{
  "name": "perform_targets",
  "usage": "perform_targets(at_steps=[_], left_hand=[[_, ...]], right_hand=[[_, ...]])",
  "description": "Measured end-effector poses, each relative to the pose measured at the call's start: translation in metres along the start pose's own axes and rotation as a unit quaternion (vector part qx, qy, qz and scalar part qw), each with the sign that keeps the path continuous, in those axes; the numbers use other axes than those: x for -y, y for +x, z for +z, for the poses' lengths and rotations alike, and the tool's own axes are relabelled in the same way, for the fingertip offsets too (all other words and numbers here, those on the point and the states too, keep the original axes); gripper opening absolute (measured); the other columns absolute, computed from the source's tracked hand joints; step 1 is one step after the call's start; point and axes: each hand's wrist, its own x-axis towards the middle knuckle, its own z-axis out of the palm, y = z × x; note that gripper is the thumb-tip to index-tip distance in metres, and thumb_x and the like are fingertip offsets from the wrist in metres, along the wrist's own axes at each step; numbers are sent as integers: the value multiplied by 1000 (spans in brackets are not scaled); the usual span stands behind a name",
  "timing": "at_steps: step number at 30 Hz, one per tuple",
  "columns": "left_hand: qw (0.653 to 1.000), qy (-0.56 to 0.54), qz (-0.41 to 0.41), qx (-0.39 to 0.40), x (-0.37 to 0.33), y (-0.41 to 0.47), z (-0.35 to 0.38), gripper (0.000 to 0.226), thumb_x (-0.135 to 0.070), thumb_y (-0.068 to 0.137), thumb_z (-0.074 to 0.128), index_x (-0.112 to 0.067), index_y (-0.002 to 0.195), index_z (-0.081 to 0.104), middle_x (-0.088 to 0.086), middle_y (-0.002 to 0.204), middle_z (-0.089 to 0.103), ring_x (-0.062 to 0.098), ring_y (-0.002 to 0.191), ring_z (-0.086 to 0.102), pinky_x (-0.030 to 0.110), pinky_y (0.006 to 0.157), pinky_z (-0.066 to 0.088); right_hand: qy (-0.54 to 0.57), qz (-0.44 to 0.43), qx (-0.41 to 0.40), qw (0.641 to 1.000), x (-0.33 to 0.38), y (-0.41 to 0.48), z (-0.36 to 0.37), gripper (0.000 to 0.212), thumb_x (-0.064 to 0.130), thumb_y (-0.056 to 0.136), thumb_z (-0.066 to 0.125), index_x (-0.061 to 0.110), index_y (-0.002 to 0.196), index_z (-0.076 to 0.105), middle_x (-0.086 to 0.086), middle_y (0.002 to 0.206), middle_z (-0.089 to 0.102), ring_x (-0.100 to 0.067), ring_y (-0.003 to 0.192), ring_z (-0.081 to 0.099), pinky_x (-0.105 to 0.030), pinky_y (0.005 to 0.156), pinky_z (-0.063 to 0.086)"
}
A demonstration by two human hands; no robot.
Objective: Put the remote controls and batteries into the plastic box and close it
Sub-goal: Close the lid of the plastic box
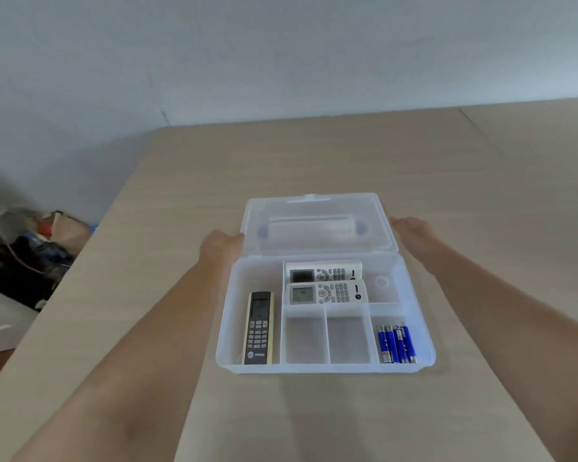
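Both hands' fingertips hidden behind the open lid (317,225)

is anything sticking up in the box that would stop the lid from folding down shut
Nothing visible does. The black remote, the two white remotes and the blue batteries all lie flat in their compartments, below the rim of the box. The lid lies open behind, with the left hand and right hand at its sides.

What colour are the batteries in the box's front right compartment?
Blue, with silvery ends; the batteries show clearly in the head view.
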Motion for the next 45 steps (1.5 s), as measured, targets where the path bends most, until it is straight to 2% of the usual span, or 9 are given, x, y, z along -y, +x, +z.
perform_targets(at_steps=[6, 11, 21, 27, 32, 35, 38, 41, 45], left_hand=[[981, -141, -71, 111, 19, 34, 32, 75, -54, 94, 42, 4, 142, 41, 20, 144, 47, 36, 130, 48, 38, 108, 38], [948, -268, -108, 134, 9, 75, 38, 76, -63, 82, 48, -7, 134, 53, 12, 127, 64, 32, 114, 61, 39, 104, 42], [887, -455, 14, 74, -60, 61, -24, 35, -47, 93, 48, -17, 83, 62, 1, 80, 60, 21, 73, 58, 32, 81, 47], [832, -551, 48, 51, -46, -12, -58, 33, -40, 97, 40, -19, 80, 61, -6, 72, 64, 12, 68, 62, 18, 53, 49], [799, -584, 48, 133, 17, -70, -52, 33, -12, 94, 26, -15, 66, 44, 1, 80, 59, 15, 82, 54, 23, 76, 41], [807, -560, 18, 187, 57, -92, -40, 28, -6, 92, 30, -10, 77, 53, 5, 94, 60, 16, 88, 55, 24, 78, 42], [836, -502, -9, 219, 81, -112, -34, 21, -12, 95, 40, -10, 89, 61, 4, 89, 63, 17, 79, 57, 28, 70, 43], [888, -417, -5, 191, 98, -123, -24, 12, -18, 93, 53, -14, 94, 64, 8, 99, 68, 21, 87, 62, 31, 75, 46], [956, -257, 28, 139, 100, -137, -2, 20, -17, 86, 61, -15, 106, 63, 5, 109, 59, 17, 80, 57, 22, 66, 44]], right_hand=[[125, 122, 17, 984, -29, 39, 23, 49, 49, 91, 49, 5, 104, 66, -16, 119, 60, -30, 95, 60, -39, 95, 44], [273, 176, 2, 946, -7, 55, 23, 45, 48, 93, 41, 6, 93, 57, -12, 84, 61, -24, 64, 55, -32, 62, 45], [413, 67, -80, 905, 65, 53, -10, 40, 32, 98, 34, 11, 74, 58, 3, 47, 66, -17, 61, 57, -28, 61, 47], [452, 2, -113, 885, 58, -13, -23, 32, 28, 92, 44, 17, 64, 53, 3, 58, 59, -13, 55, 55, -25, 55, 44], [512, 22, -55, 857, 9, -84, -18, 34, 19, 94, 36, 23, 67, 56, 12, 57, 69, -5, 72, 56, -18, 68, 42], [536, 61, 8, 842, -18, -125, -15, 39, 12, 94, 33, 11, 77, 69, 0, 69, 71, -10, 70, 62, -19, 57, 53], [452, 71, 18, 889, -38, -147, -14, 34, 10, 94, 35, 5, 109, 64, -8, 102, 67, -16, 82, 63, -29, 75, 51], [308, 45, 7, 950, -53, -161, -12, 26, 16, 91, 46, 13, 102, 69, -5, 110, 68, -23, 95, 63, -41, 96, 45], [186, 15, 12, 982, -57, -169, -7, 33, 14, 92, 46, 21, 117, 66, -4, 121, 62, -24, 110, 58, -35, 95, 46]])
